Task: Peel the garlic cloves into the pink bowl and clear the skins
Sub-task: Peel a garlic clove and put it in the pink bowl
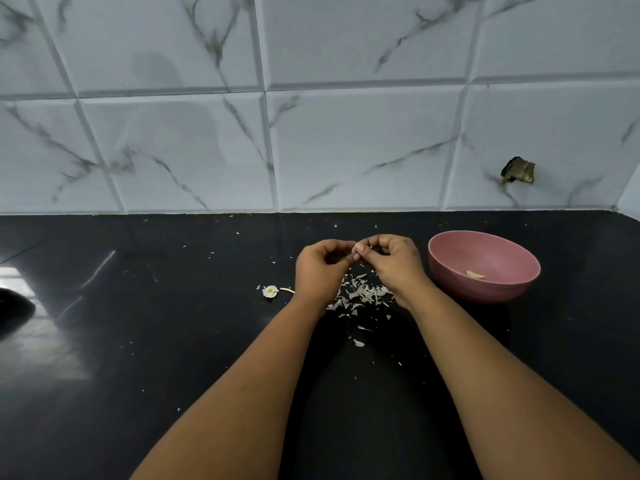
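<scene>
My left hand (pixel 320 270) and my right hand (pixel 393 263) meet fingertip to fingertip above the black counter, pinching a small garlic clove (pixel 356 250) that is mostly hidden by the fingers. Under them lies a pile of pale garlic skins (pixel 362 294). The pink bowl (pixel 450 252) stands just right of my right hand, with one peeled clove (pixel 475 274) inside. A garlic root stub (pixel 270 291) and a thin stem piece (pixel 287 290) lie to the left of my left wrist.
Small skin flakes are scattered over the black counter (pixel 173 341), toward the tiled wall (pixel 346 150) behind and toward me. A dark rounded object (pixel 14 308) sits at the far left edge. A broken hole (pixel 518 170) marks the wall at the right.
</scene>
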`<move>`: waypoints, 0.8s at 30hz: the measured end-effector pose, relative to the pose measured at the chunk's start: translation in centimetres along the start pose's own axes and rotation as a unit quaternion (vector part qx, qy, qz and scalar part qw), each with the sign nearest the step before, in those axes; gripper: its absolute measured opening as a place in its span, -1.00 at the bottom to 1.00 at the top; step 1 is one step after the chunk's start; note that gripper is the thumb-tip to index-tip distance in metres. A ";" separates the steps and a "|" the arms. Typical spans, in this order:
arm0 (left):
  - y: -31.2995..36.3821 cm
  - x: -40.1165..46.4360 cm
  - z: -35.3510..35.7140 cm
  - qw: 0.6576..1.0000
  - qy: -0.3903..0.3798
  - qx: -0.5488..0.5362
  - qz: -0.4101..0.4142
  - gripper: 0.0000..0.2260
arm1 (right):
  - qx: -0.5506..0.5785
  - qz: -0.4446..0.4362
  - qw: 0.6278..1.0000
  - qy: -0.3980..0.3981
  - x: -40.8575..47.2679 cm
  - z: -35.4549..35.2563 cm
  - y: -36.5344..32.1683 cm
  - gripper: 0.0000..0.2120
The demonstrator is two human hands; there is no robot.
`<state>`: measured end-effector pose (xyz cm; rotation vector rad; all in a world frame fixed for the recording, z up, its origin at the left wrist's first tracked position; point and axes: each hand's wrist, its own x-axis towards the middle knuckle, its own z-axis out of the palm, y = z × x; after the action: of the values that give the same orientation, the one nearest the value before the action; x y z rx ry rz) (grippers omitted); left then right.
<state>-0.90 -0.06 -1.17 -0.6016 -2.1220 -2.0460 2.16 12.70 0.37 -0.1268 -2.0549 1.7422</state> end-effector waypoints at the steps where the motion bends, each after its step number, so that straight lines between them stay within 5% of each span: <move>1: 0.0 0.0 -0.1 1.000 0.002 -0.002 -0.008 -0.88 | 0.010 0.005 1.000 -0.013 0.0 0.0 0.1 -0.94; 7: 0.2 0.2 -0.8 0.997 -0.028 -0.058 -0.045 -0.85 | 0.080 0.037 0.993 -0.081 0.3 -0.5 0.2 -0.85; 11: 0.1 0.2 -0.9 0.997 -0.041 -0.042 -0.049 -0.85 | -0.015 0.059 0.994 -0.089 0.5 -0.4 0.5 -0.80; 17: -0.1 0.5 -0.8 0.991 0.017 -0.096 -0.089 -0.93 | -0.017 0.000 0.999 -0.046 0.4 0.2 0.3 -0.79; 24: 0.4 0.5 -0.4 0.980 -0.004 -0.173 -0.100 -0.90 | -0.067 -0.096 0.993 -0.017 0.3 -0.1 0.1 -0.72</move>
<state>-1.28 -0.35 -0.61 -0.4498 -1.9102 -2.5551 1.84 12.91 0.35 0.0583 -2.1316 1.5010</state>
